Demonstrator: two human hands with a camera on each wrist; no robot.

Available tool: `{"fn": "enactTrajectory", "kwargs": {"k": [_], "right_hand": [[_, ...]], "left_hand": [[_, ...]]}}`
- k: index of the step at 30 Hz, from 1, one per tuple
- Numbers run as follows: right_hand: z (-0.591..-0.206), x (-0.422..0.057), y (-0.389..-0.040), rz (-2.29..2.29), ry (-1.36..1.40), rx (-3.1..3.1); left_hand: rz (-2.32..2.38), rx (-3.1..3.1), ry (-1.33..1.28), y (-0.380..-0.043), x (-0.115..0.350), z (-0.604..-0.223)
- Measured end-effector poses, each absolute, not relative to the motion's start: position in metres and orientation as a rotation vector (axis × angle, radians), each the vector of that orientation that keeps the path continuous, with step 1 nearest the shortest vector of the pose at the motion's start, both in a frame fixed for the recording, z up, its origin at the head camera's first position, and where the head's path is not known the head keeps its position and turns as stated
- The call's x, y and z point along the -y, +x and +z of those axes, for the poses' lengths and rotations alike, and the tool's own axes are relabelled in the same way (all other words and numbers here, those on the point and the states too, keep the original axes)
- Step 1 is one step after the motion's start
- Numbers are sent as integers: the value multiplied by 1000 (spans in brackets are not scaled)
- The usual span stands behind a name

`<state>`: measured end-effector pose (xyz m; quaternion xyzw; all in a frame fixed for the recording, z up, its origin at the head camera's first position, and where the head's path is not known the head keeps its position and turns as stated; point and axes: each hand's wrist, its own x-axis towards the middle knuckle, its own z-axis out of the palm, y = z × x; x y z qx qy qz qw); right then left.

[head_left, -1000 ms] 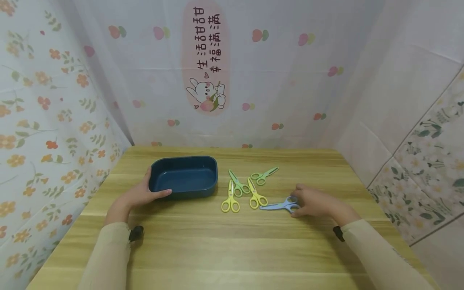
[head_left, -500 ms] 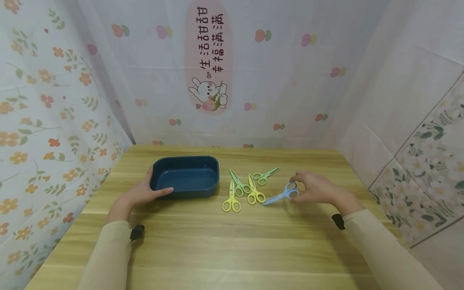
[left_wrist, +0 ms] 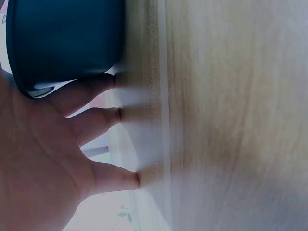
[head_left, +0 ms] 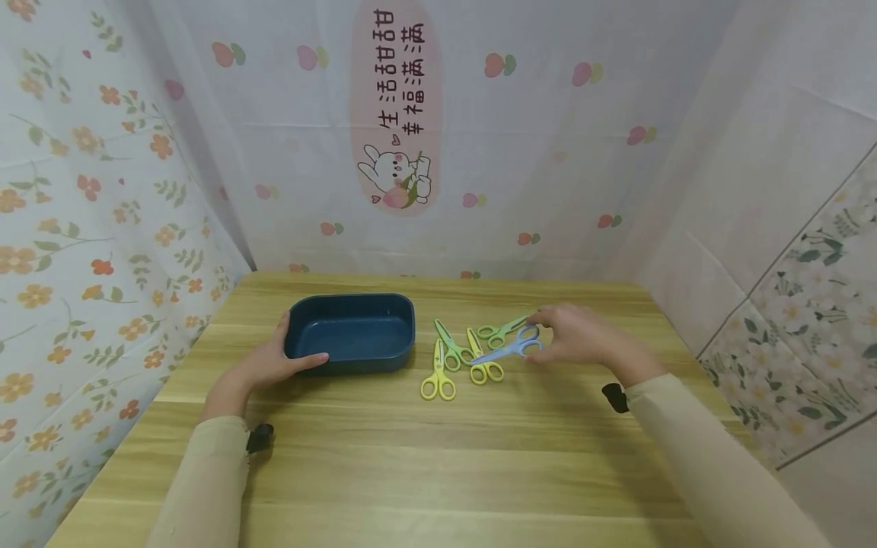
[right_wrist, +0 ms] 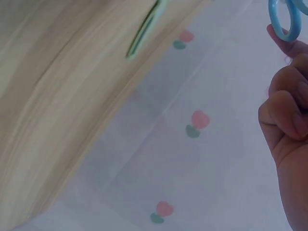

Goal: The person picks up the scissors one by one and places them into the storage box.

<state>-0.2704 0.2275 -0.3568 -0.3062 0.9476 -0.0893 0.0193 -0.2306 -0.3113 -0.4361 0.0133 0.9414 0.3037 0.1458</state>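
Observation:
My right hand (head_left: 578, 335) pinches the handle end of blue scissors (head_left: 507, 349), lifted above the table with the blades pointing left. In the head view these overlap yellow scissors (head_left: 487, 373) and lie close to green scissors (head_left: 495, 335). A blue handle loop (right_wrist: 285, 21) shows at the fingertip in the right wrist view, the other fingers curled in. My left hand (head_left: 263, 369) rests against the left end of a dark blue rectangular box (head_left: 363, 365), thumb along its front side. The left wrist view shows its fingers (left_wrist: 96, 126) straight and spread beside the box wall.
More scissors lie between the box and the right hand: a yellow pair (head_left: 438, 384) and a green pair (head_left: 454, 354). The wooden table (head_left: 425, 472) ends at a patterned curtain (head_left: 548, 167) behind, with floral curtains on both sides.
My right hand has lifted the blue scissors from the table and carried them up and left, over the other scissors. The left hand and box stay in place.

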Motion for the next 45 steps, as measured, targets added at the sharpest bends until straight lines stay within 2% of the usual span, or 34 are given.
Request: {"fn": "enactTrajectory", "kwargs": {"k": [22,33,45], "right_hand": [[-327,-114,-297,-159,-1125,-3024],[-346,-65,-308,-153,-1024,-2993],[-373,-36,-303,-181,-993,-2904]], "left_hand": [[881,-2713,22,-232,310,-437],[869,-2730,1,-234,311,-439],[861,-2733,-14,-232,308,-438]]}}
